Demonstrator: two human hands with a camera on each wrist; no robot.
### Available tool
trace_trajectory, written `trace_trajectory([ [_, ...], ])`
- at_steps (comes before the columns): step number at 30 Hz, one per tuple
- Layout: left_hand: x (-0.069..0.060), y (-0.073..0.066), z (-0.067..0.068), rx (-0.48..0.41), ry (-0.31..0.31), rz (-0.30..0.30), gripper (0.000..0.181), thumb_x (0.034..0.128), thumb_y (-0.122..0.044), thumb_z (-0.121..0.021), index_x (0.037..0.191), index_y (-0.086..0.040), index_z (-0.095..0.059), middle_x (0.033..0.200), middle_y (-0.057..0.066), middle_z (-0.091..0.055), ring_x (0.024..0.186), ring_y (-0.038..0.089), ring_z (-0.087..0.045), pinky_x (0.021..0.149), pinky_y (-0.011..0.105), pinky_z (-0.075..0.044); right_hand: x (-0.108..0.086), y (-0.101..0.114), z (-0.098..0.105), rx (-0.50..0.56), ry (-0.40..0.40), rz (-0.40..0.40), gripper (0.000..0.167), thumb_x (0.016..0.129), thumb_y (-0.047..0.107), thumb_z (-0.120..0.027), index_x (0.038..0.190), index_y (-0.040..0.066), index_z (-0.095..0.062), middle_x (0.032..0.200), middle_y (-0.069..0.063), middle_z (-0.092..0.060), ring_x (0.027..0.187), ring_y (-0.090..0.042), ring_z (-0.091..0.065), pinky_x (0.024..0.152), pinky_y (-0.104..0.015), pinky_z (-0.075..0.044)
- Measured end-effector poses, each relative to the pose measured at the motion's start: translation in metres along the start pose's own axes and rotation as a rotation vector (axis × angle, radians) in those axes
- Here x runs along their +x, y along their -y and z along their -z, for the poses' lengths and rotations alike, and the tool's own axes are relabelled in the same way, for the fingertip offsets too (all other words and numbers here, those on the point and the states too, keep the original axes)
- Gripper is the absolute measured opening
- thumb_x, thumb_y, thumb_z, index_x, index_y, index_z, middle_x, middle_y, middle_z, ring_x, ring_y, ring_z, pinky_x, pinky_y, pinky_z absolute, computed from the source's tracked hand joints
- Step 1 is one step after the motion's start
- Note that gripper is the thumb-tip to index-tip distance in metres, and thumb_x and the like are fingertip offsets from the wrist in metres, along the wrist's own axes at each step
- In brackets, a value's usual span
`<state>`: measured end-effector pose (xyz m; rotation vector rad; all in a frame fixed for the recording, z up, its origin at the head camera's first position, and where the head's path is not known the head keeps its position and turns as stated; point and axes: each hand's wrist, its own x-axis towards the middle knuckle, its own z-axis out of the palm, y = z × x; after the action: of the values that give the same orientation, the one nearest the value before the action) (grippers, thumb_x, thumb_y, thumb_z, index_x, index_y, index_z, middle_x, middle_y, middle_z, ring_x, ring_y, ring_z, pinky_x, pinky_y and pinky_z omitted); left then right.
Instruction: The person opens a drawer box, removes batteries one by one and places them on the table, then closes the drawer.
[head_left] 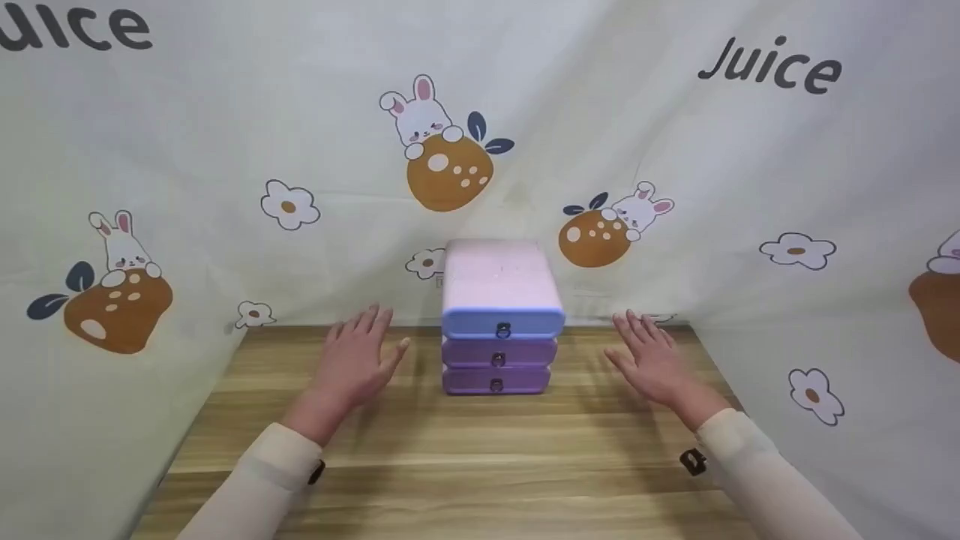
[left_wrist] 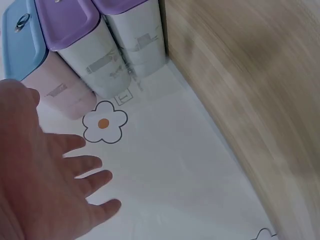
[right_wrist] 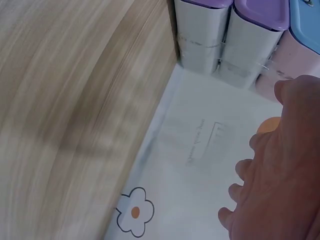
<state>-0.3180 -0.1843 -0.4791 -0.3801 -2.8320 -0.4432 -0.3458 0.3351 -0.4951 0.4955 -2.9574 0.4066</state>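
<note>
A stack of three small drawers [head_left: 499, 352] stands at the back middle of the table, its top pink, the upper front blue and the two lower fronts purple, each with a small ring pull. All three fronts look closed. To its left is my left hand [head_left: 352, 364], fingers spread, touching nothing visible. My right hand [head_left: 654, 364] is on the other side, fingers also extended, apart from the stack. In the left wrist view the left hand [left_wrist: 47, 175] is beside the blue front [left_wrist: 22, 42]; the right wrist view has the right hand [right_wrist: 282, 165] near the pink side.
The wood-grained table [head_left: 450, 465] ends at the back against a pale cloth [head_left: 337, 135] printed with rabbits, fruit, flowers and lettering. This cloth also hangs along the left and right sides. A small black item [head_left: 693, 461] shows by the right sleeve, another [head_left: 317, 472] by the left.
</note>
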Motion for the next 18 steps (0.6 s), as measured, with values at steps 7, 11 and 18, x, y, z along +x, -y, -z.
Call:
trace_trajectory([
  [7, 0.012, 0.002, 0.006, -0.227, -0.164, -0.034, 0.038, 0.1085, -0.029, -0.068, 0.133, 0.0, -0.068, 0.134, 0.019, -0.069, 0.126, 0.04, -0.066, 0.108, 0.06, -0.051, -0.004, 0.004, -0.008, 0.057, 0.051, -0.064, 0.079, 0.114, 0.053, -0.057, 0.169, 0.0, -0.037, 0.168, -0.036, -0.039, 0.151, -0.058, -0.042, 0.12, -0.071, -0.036],
  [11, 0.024, -0.008, 0.014, -0.333, -0.168, -0.067, 0.031, 0.1085, -0.024, -0.067, 0.132, -0.003, -0.069, 0.132, 0.016, -0.07, 0.121, 0.036, -0.068, 0.104, 0.057, -0.054, -0.008, 0.006, -0.014, 0.082, 0.018, -0.068, 0.07, 0.112, 0.041, -0.065, 0.161, -0.005, -0.046, 0.16, -0.038, -0.046, 0.144, -0.058, -0.049, 0.115, -0.072, -0.042],
  [18, 0.057, -0.026, 0.021, -0.351, -0.154, -0.107, 0.033, 0.107, -0.024, -0.068, 0.133, -0.004, -0.071, 0.133, 0.017, -0.07, 0.126, 0.039, -0.065, 0.109, 0.057, -0.051, -0.016, 0.011, -0.019, 0.112, -0.009, -0.058, 0.057, 0.11, 0.032, -0.07, 0.152, -0.004, -0.057, 0.146, -0.033, -0.058, 0.13, -0.054, -0.061, 0.108, -0.069, -0.049],
])
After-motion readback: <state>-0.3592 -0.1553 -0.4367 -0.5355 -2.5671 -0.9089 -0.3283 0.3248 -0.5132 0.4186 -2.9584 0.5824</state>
